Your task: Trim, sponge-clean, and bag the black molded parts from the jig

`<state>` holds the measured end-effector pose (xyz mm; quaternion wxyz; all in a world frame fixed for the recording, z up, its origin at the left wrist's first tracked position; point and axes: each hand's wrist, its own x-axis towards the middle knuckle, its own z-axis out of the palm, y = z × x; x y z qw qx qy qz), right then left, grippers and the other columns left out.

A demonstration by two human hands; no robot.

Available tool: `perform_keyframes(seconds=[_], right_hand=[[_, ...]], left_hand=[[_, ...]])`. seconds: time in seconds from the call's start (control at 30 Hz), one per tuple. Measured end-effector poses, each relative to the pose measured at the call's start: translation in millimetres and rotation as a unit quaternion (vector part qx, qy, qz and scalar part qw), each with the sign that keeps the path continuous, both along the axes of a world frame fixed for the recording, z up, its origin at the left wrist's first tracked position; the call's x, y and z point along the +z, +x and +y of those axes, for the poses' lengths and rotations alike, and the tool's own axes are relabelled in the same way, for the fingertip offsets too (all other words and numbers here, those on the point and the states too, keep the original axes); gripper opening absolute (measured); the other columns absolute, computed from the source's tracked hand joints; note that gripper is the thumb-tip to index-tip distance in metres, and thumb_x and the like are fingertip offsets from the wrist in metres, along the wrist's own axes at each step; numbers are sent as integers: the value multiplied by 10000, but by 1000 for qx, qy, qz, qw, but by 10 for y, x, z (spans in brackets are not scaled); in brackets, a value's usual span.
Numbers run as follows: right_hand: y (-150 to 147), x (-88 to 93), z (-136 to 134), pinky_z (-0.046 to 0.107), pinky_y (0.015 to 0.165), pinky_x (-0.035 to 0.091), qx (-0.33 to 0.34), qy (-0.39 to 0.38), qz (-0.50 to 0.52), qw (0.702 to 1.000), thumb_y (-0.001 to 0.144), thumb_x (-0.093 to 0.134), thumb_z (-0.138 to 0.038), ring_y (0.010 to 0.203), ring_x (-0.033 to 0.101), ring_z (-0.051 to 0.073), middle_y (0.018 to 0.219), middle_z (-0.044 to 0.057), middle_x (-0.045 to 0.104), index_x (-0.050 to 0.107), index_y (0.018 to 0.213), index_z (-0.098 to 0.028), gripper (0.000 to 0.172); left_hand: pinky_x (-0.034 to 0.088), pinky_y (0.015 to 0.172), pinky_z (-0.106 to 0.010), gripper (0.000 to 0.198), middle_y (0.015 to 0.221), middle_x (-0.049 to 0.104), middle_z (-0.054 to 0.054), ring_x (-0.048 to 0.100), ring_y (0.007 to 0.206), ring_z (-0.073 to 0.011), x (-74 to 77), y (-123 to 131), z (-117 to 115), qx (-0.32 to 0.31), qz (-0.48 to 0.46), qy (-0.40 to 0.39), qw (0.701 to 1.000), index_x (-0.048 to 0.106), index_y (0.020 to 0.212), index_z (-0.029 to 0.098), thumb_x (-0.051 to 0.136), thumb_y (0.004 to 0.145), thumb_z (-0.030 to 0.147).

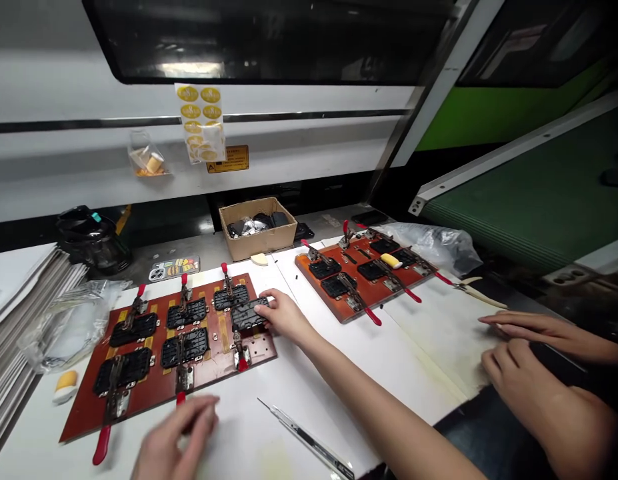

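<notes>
My right hand [285, 315] grips the right end of a black plastic part [249, 316], thumb on top. The part lies tilted over the lower right place of a reddish-brown fixture board [156, 383], near a toggle clamp [239, 350] with a red tip. Several similar black parts sit under clamps on this board. Below its front edge is my left hand [176, 437], fingers loosely curled with a gap by the thumb and nothing visible in it. It is nearest to a red clamp handle [181, 398], which it partly hides. A craft knife [313, 441] lies between my arms.
A second fixture board [359, 283] carries black parts and a yellow roll [391, 261]. Cutters [476, 292] lie beside it, near another person's hands [529, 363]. Behind are a cardboard box [261, 241] and a phone [173, 269]. Stacked sheets [19, 333] and a plastic bag [73, 327] stand left.
</notes>
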<state>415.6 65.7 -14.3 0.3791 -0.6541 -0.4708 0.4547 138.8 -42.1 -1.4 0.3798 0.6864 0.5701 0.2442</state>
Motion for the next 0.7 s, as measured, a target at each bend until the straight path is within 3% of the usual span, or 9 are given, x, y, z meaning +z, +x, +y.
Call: perform_keyframes(seconds=[0.07,0.13,0.27,0.37,0.47,0.53,0.57,0.63,0.7], right_hand=[[-125,-71,42,191,494,459,25,-11,-27,999,896,697,-257,523,612,106,744,-48,628,592,1187,-198,315],[-212,-86,29,200,546,485,43,-17,-66,997,922,683,-275,576,644,112,802,-36,653,567,1195,-194,307],[-357,21,-14,276,776,513,44,-6,-195,980,927,686,-334,882,701,193,1015,59,706,573,1157,-169,305],[-435,155,-22,377,916,473,48,-16,-289,956,894,732,-394,1062,668,304,1078,140,716,591,1166,-142,397],[-439,314,-59,440,928,452,52,-50,-338,939,879,755,-401,1071,661,374,1080,213,718,577,1241,-98,504],[-416,448,-151,428,910,454,55,-64,-344,935,955,652,-439,1060,668,364,1085,231,718,593,1242,-81,462],[-407,520,-224,403,881,466,67,-70,-335,937,1004,558,-487,1008,688,336,1032,210,735,640,1176,-90,440],[-410,645,-417,338,786,490,126,-83,-286,946,1056,346,-585,820,716,257,805,128,751,729,897,-144,606],[-444,706,-640,295,692,493,202,-97,-217,950,1051,292,-619,637,685,194,577,60,686,674,604,-201,721]], left_hand=[[571,915,-329,406,1131,769,-42,723,1024,-239,285,12,506,-76,111,72,988,732,1130,265,441,990,511],[534,975,-391,371,1208,741,-59,686,1112,-267,439,116,974,-99,138,98,981,717,1152,251,411,1008,403],[498,1022,-436,371,1227,691,-136,647,1152,-317,343,374,1494,-185,175,109,961,684,1234,161,586,892,264],[488,1031,-420,413,1203,666,-129,631,1153,-309,162,444,1534,-236,190,111,946,671,1268,166,630,865,247],[496,1007,-446,448,1218,624,-140,624,1134,-320,71,398,1471,-246,202,110,942,627,1339,167,585,912,298],[496,1009,-441,459,1234,602,-132,614,1150,-316,62,352,1436,-248,204,107,941,601,1373,191,558,929,299],[490,1021,-437,458,1239,595,-128,605,1169,-314,65,334,1426,-248,204,106,941,597,1377,196,552,931,291],[478,1047,-422,451,1242,589,-125,585,1204,-306,73,313,1423,-250,202,108,941,599,1370,192,551,928,266],[480,1048,-404,440,1221,593,-122,584,1200,-294,70,311,1436,-254,200,113,940,608,1354,181,564,923,258]])
